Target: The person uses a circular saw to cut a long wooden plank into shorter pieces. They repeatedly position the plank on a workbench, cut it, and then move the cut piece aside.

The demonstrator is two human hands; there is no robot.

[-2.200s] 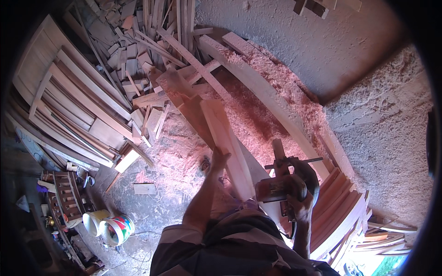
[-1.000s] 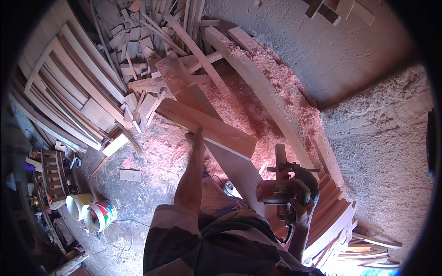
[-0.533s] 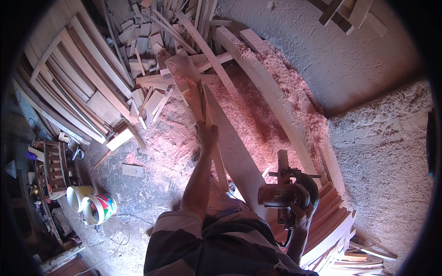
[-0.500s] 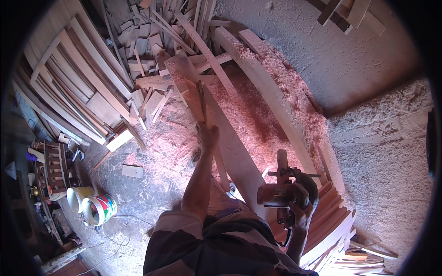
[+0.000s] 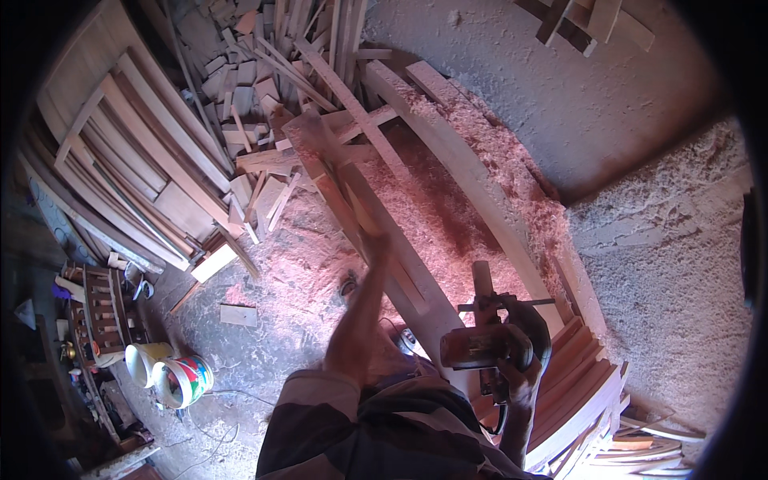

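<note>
A long, wide plank (image 5: 428,308) slants through the middle from far left to near right. My left hand (image 5: 374,242), smeared by motion, is closed around a narrow wooden strip (image 5: 406,286) that lies along the plank. Another strip piece (image 5: 332,196) shows beyond the hand. On the right, near my body, my right hand (image 5: 522,374) grips an electric hand planer (image 5: 480,346) by its handle. Its cylindrical motor points left over the plank, and a thin rod crosses its front. The handle is partly covered by my fingers.
Pink-lit shavings (image 5: 448,208) cover the ground around a curved beam (image 5: 472,164). Offcuts (image 5: 240,76) are heaped at the far left, beside leaning frames (image 5: 152,140). Stacked boards (image 5: 572,364) stand right of the planer. A bucket (image 5: 188,380) and a cable (image 5: 232,436) lie lower left.
My left hand has shifted slightly right and nearer, moving the strip right onto the plank. The planer in my right hand has moved slightly left; the whole view has shifted a little.
</note>
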